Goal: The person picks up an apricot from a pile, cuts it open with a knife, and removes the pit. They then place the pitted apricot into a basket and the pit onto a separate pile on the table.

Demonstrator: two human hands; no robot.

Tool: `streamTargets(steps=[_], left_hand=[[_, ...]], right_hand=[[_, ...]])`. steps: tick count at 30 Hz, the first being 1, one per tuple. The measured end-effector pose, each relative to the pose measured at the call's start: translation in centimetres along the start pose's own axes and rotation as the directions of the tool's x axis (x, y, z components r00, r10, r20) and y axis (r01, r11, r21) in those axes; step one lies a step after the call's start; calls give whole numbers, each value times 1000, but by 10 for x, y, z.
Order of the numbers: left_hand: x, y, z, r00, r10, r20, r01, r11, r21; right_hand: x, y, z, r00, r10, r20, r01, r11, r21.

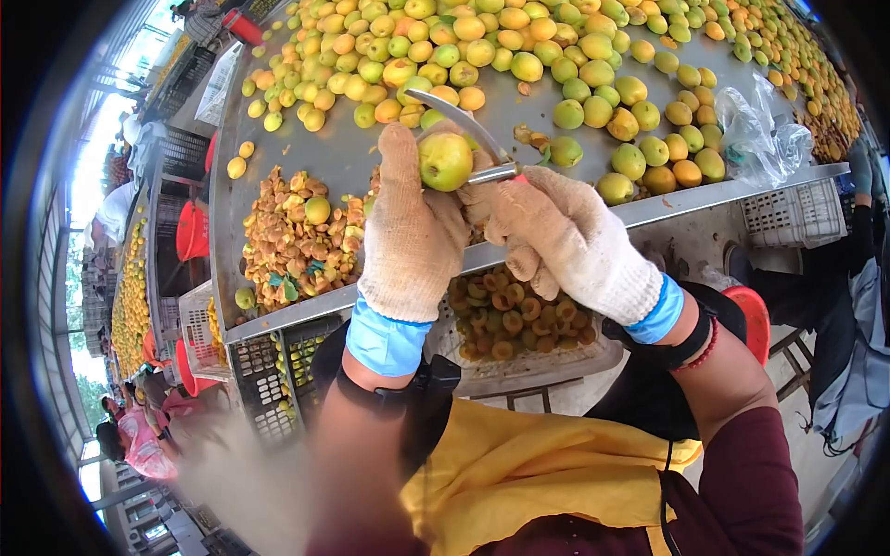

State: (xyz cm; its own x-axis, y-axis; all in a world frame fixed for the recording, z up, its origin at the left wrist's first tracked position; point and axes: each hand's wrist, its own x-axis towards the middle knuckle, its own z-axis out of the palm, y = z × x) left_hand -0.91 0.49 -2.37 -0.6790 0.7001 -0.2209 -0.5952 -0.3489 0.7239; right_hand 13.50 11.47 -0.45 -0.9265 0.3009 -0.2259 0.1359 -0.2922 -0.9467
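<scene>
My left hand (413,227), in a stained white work glove over a blue cuff, grips a yellow-green apricot (446,163) between thumb and fingers. In my gloved right hand (561,227) is a curved knife (497,172). Its hooked blade arcs behind and above the apricot, and its metal shank passes beside the fruit's right side. Both hands are close together over the front edge of the metal table (338,153). Below them, a tray (528,372) holds apricot halves (521,322) with their cut hollows showing.
Many whole apricots (389,56) cover the table's far side. Brown-orange scraps (297,232) are heaped at its front left. A clear plastic bag (760,125) lies at the right, above a white crate (795,213). Black crates (264,385) stand below left. Other people are nearby.
</scene>
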Motion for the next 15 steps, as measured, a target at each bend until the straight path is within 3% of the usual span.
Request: streamTargets(steps=[1,4,7,10,13,15], left_hand=[[-1,-2,1,1000,0,0,0,1000,-3],[-8,-6,10,999,5,46,-5,1000,3],[-13,-8,19,997,23,-67,-24,1000,-16],[-12,-6,15,999,34,12,-35,998,43],[-16,-1,19,996,83,-12,-79,977,200],[-16,4,8,984,100,149,-149,918,368]], right_hand=[[7,14,2,995,-89,-33,89,996,16],[5,5,1,996,-87,-36,82,990,-114],[7,6,0,985,-155,-80,136,969,-206],[5,-4,-1,984,-131,-120,99,965,-242],[3,-1,0,984,-139,-113,111,968,-226],[2,4,2,982,-154,-109,132,973,-190]])
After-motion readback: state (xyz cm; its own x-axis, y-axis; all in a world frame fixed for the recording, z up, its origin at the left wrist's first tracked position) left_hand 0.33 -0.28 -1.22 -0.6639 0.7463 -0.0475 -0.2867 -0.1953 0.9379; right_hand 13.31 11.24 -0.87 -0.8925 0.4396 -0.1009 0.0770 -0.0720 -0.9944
